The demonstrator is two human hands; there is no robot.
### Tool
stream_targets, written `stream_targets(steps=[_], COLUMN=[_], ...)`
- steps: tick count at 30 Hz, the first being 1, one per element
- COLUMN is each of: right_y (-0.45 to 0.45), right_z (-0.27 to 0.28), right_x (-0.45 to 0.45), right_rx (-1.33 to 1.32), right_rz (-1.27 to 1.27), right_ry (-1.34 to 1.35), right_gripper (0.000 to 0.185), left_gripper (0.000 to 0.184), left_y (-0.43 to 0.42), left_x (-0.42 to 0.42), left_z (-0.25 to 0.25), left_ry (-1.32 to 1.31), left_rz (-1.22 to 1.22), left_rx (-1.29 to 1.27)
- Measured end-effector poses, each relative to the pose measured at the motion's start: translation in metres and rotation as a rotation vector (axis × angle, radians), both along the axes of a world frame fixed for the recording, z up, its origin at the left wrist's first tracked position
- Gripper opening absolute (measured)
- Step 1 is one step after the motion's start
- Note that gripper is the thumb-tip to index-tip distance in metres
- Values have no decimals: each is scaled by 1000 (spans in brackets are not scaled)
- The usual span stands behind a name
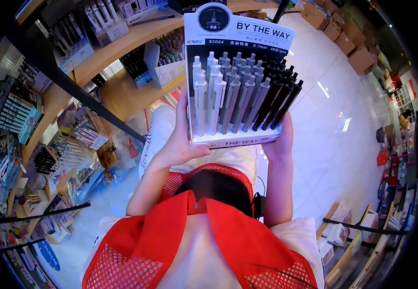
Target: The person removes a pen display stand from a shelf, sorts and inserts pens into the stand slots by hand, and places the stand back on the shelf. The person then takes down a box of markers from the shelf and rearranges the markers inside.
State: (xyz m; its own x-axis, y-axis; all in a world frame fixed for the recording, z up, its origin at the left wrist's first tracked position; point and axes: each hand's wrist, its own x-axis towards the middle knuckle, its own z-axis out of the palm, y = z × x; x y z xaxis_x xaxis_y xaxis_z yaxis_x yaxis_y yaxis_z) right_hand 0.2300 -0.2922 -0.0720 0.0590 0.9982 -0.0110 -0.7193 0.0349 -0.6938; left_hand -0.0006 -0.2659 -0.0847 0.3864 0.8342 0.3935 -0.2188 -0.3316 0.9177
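Note:
A cardboard display box of mechanical pencils (pixel 263 32), its header printed "BY THE WAY", is held up in front of me between both hands. Inside, the pencils stand upright in rows: white pencils (pixel 200 107) on the left, grey pencils (pixel 237 106) in the middle, black pencils (pixel 277 103) on the right. My left hand (pixel 182 142) grips the box's left side, thumb at the lower front corner. Around the lower right side wraps my right hand (pixel 280 140), its fingers partly hidden behind the box.
Curved wooden shelves (pixel 129 98) at the left carry several pen displays, including a white box of pens (pixel 168 65) and a blue pen display (pixel 19 113). Dark metal bars (pixel 81 94) cross there. Cardboard boxes (pixel 343 41) sit far right on the glossy floor (pixel 334 125); more stocked shelves (pixel 363 231) stand lower right.

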Motion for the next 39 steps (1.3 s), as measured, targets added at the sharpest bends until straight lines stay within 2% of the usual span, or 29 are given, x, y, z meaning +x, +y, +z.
stream_targets(steps=[2,4,6,9,12,16,21,24,27,28,30,32,36,39], right_y=[-6,-10,-14,-17,-19,-20,-20,-18,-25,-28,-38,-29,-11,-5], right_z=[8,16,20,25,9,0,-10,-10,5,19,44,60,53,49], right_x=[-2,-6,-10,-18,-12,-10,0,3,0,-4,-9,-24,-31,-30], right_rx=[-11,-34,-32,-107,-145,-145,-199,-236,216,363,609,669,515,509], right_rz=[-16,-66,-87,-197,-219,-193,-181,-422,-1004,-1106,-979,-912,-601,-535], right_ry=[-13,-92,-167,-221,-281,-395,-356,-386,-963,-1054,-1576,-1814,-1907,-1845], right_gripper=[41,40,39,38,39,41,44,39,42,38,29,22,23,23], left_gripper=[107,95,84,72,70,55,61,71,77,78,80,81,82,81], left_y=[-5,-6,-8,-10,-19,-17,-20,-21,-23,-24,-26,-26,-32,-32], left_x=[12,10,7,2,6,9,20,25,32,34,39,43,48,48], left_z=[-7,0,1,3,4,-1,-10,-15,-23,-26,-32,-33,-28,-30], left_ry=[-179,-504,-655,-670,-412,-559,-540,-538,-510,-494,-457,-431,-402,-374], left_rz=[51,-196,-338,-423,-329,-316,-271,-268,-267,-260,-255,-258,-236,-218], left_rx=[-36,-424,-664,-811,-744,-913,-833,-830,-837,-837,-851,-853,-881,-899])
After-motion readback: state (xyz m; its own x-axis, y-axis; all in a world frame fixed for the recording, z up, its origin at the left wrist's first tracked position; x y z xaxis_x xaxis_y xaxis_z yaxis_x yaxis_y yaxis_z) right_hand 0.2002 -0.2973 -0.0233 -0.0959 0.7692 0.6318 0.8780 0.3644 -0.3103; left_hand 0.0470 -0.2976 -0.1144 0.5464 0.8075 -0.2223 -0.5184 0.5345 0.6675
